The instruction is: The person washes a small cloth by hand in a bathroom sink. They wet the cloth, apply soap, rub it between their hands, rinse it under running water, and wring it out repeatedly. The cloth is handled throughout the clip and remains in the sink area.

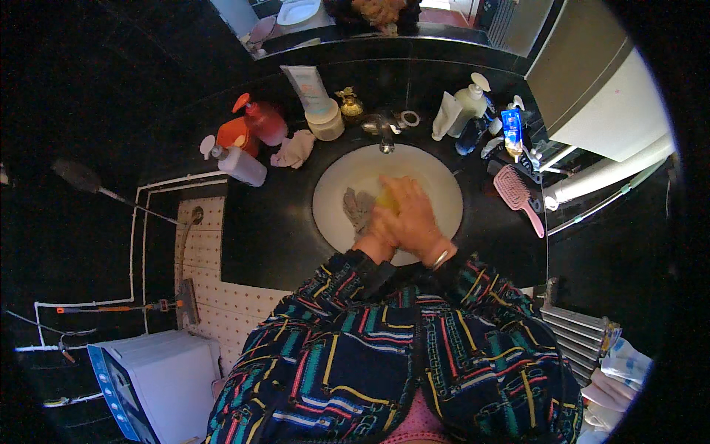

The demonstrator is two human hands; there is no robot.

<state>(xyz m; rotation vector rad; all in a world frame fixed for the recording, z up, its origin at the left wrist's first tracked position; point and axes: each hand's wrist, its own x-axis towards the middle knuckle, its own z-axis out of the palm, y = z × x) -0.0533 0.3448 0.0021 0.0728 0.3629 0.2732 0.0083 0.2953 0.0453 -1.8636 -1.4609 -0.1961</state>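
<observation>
My left hand point(383, 226) and my right hand point(415, 215) are pressed together over the white oval washbasin point(333, 177). Between them shows a yellow-green object point(386, 200), perhaps a bar of soap; the hands hide much of it. My right hand lies across the left, its fingers pointing towards the tap point(386, 141), and it looks slightly blurred. A pale bracelet point(441, 259) circles the right wrist. Just left of my hands, a crumpled grey cloth point(358, 206) rests in the basin.
On the black countertop point(266, 233), left of the tap, stand a red pump bottle point(266, 122), a white pump bottle point(242, 165) and a pink cloth point(294, 150). Several bottles and tubes point(468, 108) and a pink hairbrush point(516, 191) occupy the right side. A mirror point(388, 28) hangs behind.
</observation>
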